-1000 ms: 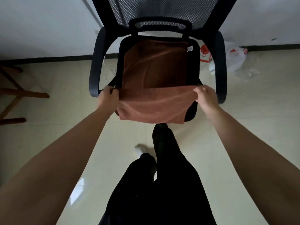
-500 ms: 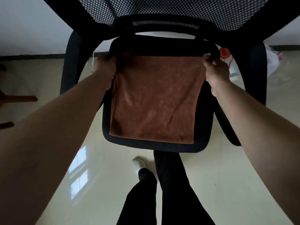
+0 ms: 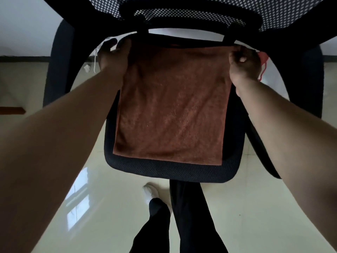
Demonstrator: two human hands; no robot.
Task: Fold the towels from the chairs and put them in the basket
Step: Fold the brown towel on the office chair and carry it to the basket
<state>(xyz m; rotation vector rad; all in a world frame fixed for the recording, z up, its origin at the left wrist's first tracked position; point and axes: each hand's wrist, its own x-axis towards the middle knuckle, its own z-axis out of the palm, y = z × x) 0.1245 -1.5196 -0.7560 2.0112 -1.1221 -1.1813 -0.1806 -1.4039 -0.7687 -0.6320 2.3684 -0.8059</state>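
Observation:
A brown towel point(image 3: 173, 110) lies folded flat on the black seat of an office chair point(image 3: 173, 172), covering most of it. My left hand point(image 3: 114, 55) rests at the towel's far left corner, fingers partly spread over the edge. At the far right corner my right hand point(image 3: 244, 64) has its fingers curled on the cloth. Both hands are near the base of the mesh backrest point(image 3: 182, 8). No basket is in view.
The chair's black armrests point(image 3: 56, 70) flank my arms on both sides. A wooden piece of furniture point(image 3: 11, 110) shows at the left edge. Something red point(image 3: 263, 59) lies on the pale tiled floor behind the chair. My legs stand below the seat.
My hands carried the towel's near edge from the front of the seat to the back, folding it in half. Since half a second ago they stay at the far corners and my head has come closer.

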